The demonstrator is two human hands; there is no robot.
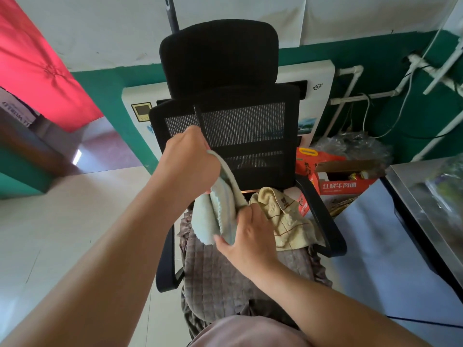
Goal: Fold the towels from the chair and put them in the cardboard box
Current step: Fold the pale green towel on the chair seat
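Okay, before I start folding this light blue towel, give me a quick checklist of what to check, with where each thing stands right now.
1. Left hand grips the top of the light blue towel: ok.
2. Right hand holds the towel's lower edge: ok.
3. Towel lifted off the chair seat: ok, it hangs between the hands above the seat.
4. Towel spread flat for folding: not ok, it is bunched and draped.
5. Yellow towel left on the seat, out of the way: ok, it lies to the right.
6. Cardboard box open and has room: cannot tell, it sits behind the chair, partly hidden.
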